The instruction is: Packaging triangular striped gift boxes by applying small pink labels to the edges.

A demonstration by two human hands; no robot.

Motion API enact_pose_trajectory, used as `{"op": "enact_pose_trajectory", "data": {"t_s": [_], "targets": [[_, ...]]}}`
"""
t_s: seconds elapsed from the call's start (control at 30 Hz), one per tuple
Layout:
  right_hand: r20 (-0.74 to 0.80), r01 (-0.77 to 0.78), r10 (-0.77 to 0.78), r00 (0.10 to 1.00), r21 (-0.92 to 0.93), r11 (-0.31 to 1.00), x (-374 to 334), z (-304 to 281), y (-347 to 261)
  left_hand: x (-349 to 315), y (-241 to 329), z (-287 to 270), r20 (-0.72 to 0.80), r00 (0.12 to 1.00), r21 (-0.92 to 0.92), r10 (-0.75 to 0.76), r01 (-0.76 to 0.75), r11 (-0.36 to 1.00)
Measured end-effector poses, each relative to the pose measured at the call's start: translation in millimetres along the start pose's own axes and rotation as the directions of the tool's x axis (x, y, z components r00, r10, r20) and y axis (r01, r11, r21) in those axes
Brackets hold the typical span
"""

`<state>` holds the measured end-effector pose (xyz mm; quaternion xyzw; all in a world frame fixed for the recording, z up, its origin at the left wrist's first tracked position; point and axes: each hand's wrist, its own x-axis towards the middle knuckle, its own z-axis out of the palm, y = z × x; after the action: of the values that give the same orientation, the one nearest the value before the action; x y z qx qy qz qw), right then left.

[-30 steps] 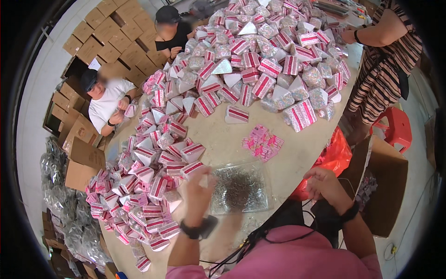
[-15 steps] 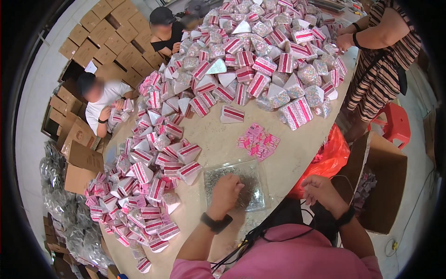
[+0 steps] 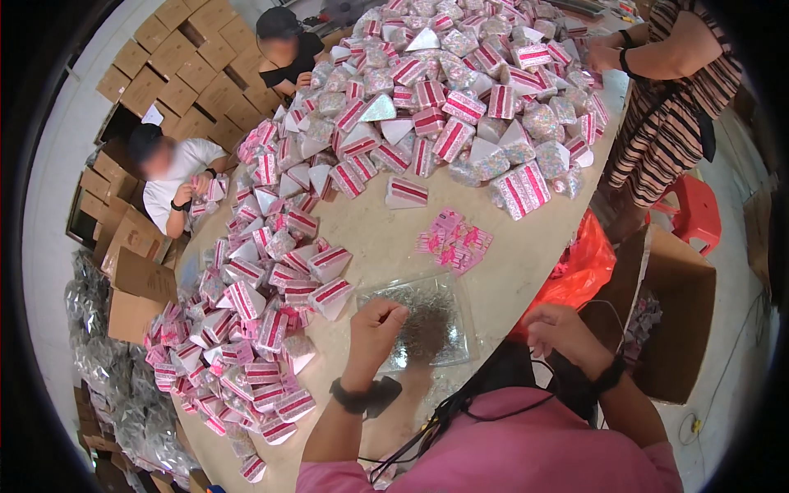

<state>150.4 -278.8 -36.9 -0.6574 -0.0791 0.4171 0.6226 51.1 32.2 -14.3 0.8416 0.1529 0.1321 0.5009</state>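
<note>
My left hand (image 3: 375, 335) is closed, fingers curled in, over the left edge of a shallow clear tray (image 3: 470, 329). The tray holds a heap of small, thin metallic pieces (image 3: 431, 320). Whether anything tiny sits between the left fingertips is hidden. My right hand (image 3: 569, 335) hovers beyond the table's right edge near a red plastic bag (image 3: 585, 267). Its fingers are loosely bent and apart, with nothing visible in them. Pink printed cards (image 3: 456, 240) lie spread behind the tray. One cake-slice-shaped pack (image 3: 407, 193) rests alone behind the cards.
A big pile of slice-shaped packs with pink stripes (image 3: 452, 107) covers the far table, continuing down the left side (image 3: 246, 329). An open cardboard box (image 3: 678, 329) and red stool (image 3: 690, 214) stand at right. Three other people work around the table.
My left hand has lifted back and left from over the tray's middle to its left edge. My right hand has shifted slightly left.
</note>
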Motion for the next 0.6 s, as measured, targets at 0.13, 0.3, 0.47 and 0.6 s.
{"op": "enact_pose_trajectory", "data": {"t_s": [0.13, 0.3, 0.47, 0.6], "targets": [[0.074, 0.059, -0.055, 0.996, -0.058, 0.997, 2, 22, -31, -9, 32, 8, 0.181, 0.942, -0.359, -0.282, 0.331, 0.873], [0.073, 0.278, -0.280, 0.957, 0.030, 0.960, 5, 60, -53, -18, 43, 30, 0.357, 0.894, -0.479, -0.272, 0.425, 0.768], [0.064, 0.605, -0.616, 0.785, -0.289, 0.742, 0, 64, -47, -28, 48, 50, 0.580, 0.783, -0.491, -0.228, 0.558, 0.669], [0.060, 0.646, -0.685, 0.726, -0.403, 0.649, -5, 61, -44, -30, 44, 60, 0.664, 0.722, -0.468, -0.195, 0.604, 0.645]]}}
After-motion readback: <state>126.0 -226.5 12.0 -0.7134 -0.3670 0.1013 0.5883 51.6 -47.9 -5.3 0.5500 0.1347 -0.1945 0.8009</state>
